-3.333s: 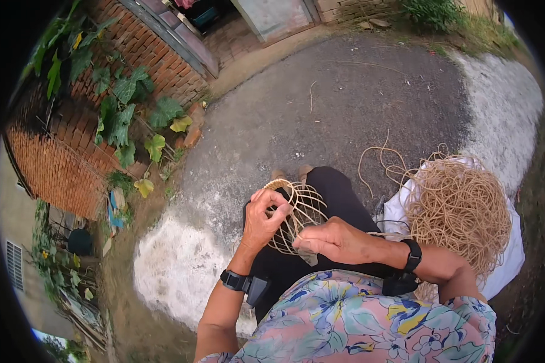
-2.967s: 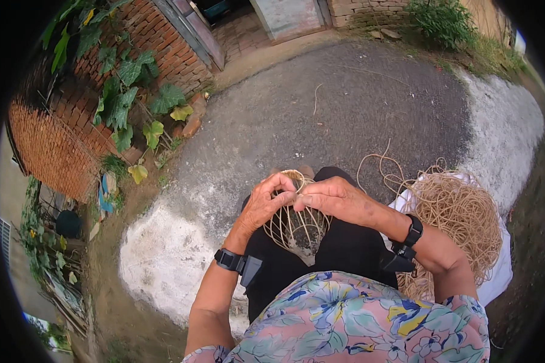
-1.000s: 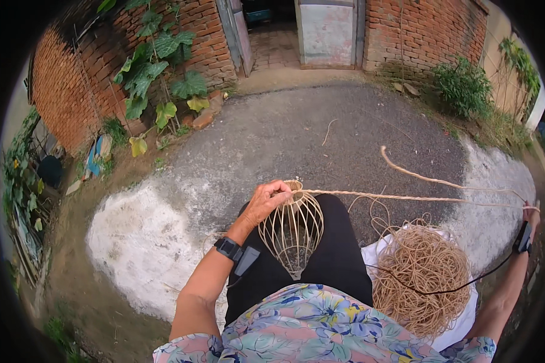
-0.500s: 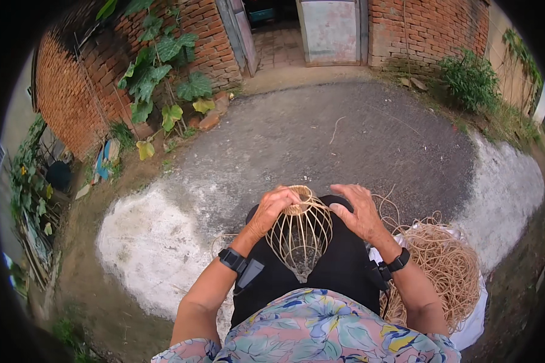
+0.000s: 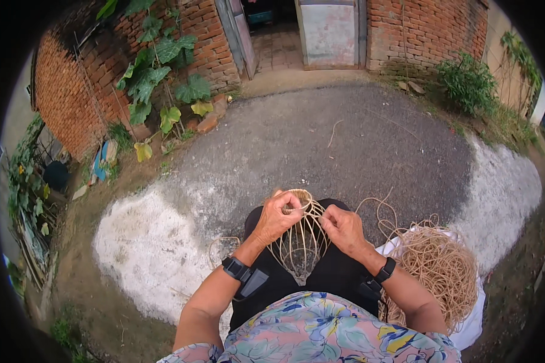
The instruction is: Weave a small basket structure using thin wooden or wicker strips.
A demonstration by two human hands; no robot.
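Between my thighs sits an open basket of pale cane, its curved ribs spread apart and its narrow woven end pointing away from me. My left hand is closed at the left of that woven end, thumb and forefinger pinched on it. Just right of the ribs, my right hand is closed in a pinch on a thin cane strand running to the basket. The fingertips partly hide the strand.
A large tangled heap of cane lies on a white sack at my right. Loose loops trail from it. Patchy dark and pale paving stretches to a brick wall with a metal door. Leafy vines climb at left.
My right hand has gone from spread fingers to a closed pinch and shifted left and down, closer to the basket. My left hand has curled tighter at the woven end.
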